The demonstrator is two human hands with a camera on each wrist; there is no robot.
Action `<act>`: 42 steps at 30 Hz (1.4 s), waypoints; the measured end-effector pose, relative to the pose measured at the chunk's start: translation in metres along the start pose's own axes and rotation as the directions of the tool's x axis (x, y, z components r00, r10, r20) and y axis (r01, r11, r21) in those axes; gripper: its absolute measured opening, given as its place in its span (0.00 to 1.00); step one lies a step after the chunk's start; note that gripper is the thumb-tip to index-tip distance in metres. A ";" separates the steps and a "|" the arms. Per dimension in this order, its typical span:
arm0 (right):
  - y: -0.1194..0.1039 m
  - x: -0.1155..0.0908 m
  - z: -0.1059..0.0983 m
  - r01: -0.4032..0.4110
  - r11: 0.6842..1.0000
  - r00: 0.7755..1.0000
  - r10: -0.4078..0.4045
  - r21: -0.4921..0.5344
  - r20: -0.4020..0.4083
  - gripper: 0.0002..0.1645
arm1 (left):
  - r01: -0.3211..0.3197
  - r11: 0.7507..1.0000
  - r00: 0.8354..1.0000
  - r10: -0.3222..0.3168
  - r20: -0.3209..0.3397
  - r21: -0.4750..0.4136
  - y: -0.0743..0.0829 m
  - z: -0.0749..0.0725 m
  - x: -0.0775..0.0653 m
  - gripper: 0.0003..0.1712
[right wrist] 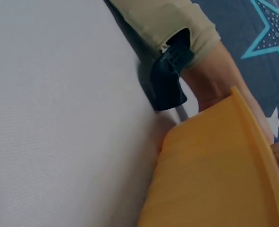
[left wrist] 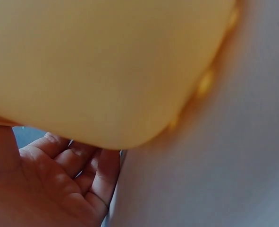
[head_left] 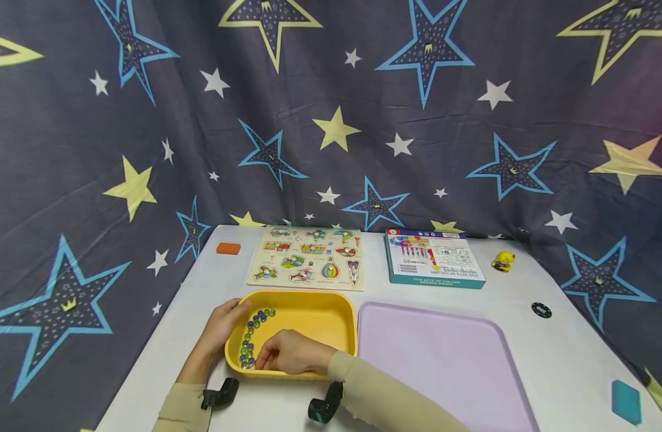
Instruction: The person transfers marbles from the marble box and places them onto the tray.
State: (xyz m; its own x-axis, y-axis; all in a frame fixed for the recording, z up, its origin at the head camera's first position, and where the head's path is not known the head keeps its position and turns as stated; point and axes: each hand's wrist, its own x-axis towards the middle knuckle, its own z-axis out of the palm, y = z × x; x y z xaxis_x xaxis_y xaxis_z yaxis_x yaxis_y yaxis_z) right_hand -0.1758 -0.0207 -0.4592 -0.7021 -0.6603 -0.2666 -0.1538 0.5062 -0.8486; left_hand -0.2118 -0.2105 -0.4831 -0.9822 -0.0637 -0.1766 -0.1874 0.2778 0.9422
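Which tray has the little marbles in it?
The yellow tray, with the right hand inside it: blue and green marbles line its left side. The purple tray beside it shows none.

Box (head_left: 444,257) is reading "FIVE SETS OF COLUMN" along its teal front edge; puzzle board's (head_left: 307,259) captions are rendering too small.

Possibly a playroom, starry curtain (head_left: 303,84), puzzle (head_left: 311,258)
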 end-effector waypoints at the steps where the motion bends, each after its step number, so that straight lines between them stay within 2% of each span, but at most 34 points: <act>1: -0.001 0.000 -0.001 0.003 1.000 1.000 -0.003 -0.008 -0.002 0.09 | 0.007 1.000 1.000 -0.007 0.000 -0.003 0.000 0.000 0.000 0.28; 5: -0.005 -0.005 -0.007 0.053 0.995 0.997 -0.058 -0.088 -0.053 0.07 | 0.033 0.999 0.999 -0.033 0.012 -0.016 0.001 -0.001 0.001 0.27; 9: -0.006 -0.017 -0.020 0.128 0.977 0.970 -0.158 -0.170 -0.182 0.08 | 0.040 0.999 0.999 -0.040 0.018 -0.010 0.003 -0.002 0.001 0.27; 12: -0.001 -0.029 -0.033 0.174 0.978 0.937 -0.200 -0.114 -0.287 0.08 | 0.033 0.999 0.999 -0.033 0.015 0.001 0.003 -0.002 0.001 0.28; 16: 0.006 -0.052 -0.060 0.217 0.976 0.898 -0.199 0.001 -0.393 0.09 | 0.026 1.000 1.000 -0.026 0.017 -0.003 0.003 -0.002 0.001 0.27; 19: 0.008 -0.068 -0.085 0.208 0.978 0.870 -0.177 0.016 -0.460 0.08 | 0.024 1.000 1.000 -0.024 0.018 -0.006 0.003 -0.002 0.002 0.27; 21: 0.018 -0.074 -0.101 0.188 0.982 0.846 -0.161 0.003 -0.508 0.08 | 0.025 1.000 0.999 -0.025 0.019 -0.008 0.003 -0.003 0.002 0.27; 24: 0.043 -0.076 -0.120 0.117 0.993 0.814 -0.110 -0.025 -0.570 0.07 | 0.029 0.999 0.999 -0.029 0.020 -0.018 0.003 -0.003 0.002 0.27; 26: 0.061 -0.077 -0.130 0.054 0.998 0.801 -0.065 -0.036 -0.595 0.06 | 0.033 0.999 0.999 -0.033 0.023 -0.020 0.003 -0.003 0.003 0.27; 29: 0.076 -0.081 -0.139 -0.070 0.997 0.792 0.033 -0.038 -0.610 0.05 | 0.032 0.999 0.999 -0.032 0.025 -0.024 0.003 -0.003 0.002 0.26; 34: 0.090 -0.084 -0.142 -0.231 0.971 0.813 0.162 -0.055 -0.559 0.04 | 0.026 0.999 0.999 -0.025 0.028 -0.028 0.003 -0.004 0.002 0.25; 38: 0.100 -0.082 -0.140 -0.265 0.962 0.827 0.188 -0.072 -0.531 0.05 | 0.019 0.999 0.999 -0.018 0.031 -0.031 0.002 -0.004 0.003 0.25; 42: 0.105 -0.078 -0.136 -0.258 0.962 0.819 0.168 -0.091 -0.548 0.05 | 0.023 0.999 0.999 -0.022 0.031 -0.025 0.003 -0.004 0.002 0.25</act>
State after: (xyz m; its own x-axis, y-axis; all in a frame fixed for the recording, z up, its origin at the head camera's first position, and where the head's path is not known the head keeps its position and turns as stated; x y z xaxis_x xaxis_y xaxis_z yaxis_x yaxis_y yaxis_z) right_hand -0.2321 0.1593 -0.4651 -0.9823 -0.1519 -0.1100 -0.0303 0.7075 -0.7061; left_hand -0.2146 -0.2137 -0.4796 -0.9776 -0.0406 -0.2064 -0.2099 0.2526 0.9445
